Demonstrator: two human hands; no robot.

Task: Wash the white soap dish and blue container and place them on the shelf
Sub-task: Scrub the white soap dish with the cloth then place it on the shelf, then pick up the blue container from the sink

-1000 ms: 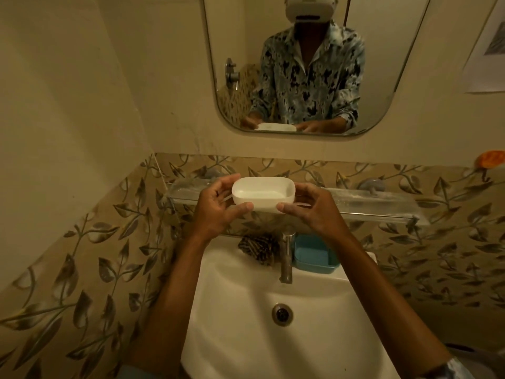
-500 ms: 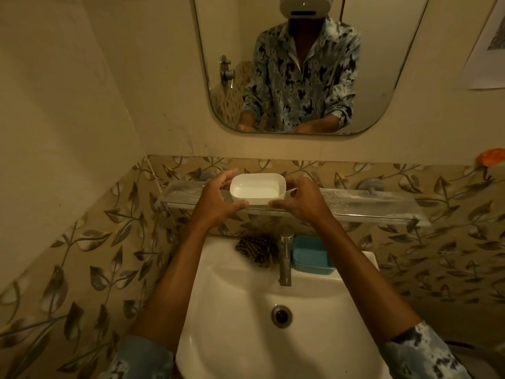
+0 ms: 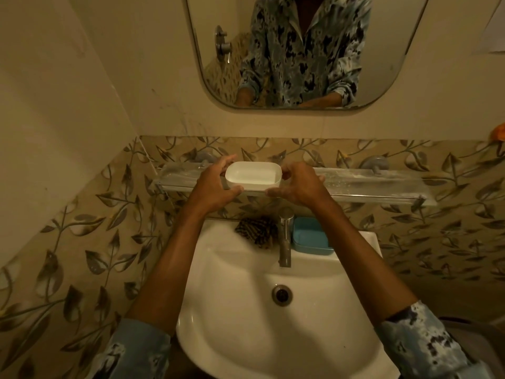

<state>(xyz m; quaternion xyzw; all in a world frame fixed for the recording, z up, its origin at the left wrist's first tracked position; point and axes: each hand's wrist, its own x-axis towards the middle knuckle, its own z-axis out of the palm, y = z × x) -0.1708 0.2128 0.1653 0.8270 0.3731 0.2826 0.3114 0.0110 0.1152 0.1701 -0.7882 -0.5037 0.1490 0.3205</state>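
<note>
Holding 1 white soap dish (image 3: pixel 253 176) at shelf (image 3: pixel 369 184) level, open side up, w/ both hands: left hand (image 3: pixel 216 184) curled round its left end, right hand (image 3: pixel 297 184) round its right end, thumbs at front edge. Gripping from opposite ends, apart, w/ dish btwn. Can't tell if resting on shelf or just above. Well below: 1 blue container (image 3: pixel 311 239) on sink (image 3: pixel 246 337) rim, just right of 1 tap (image 3: pixel 285 236); 1 dark patterned cloth (image 3: pixel 257 231) left of tap. Tally: 2 hands, 1 dish, 1 container, 1 shelf.
</note>
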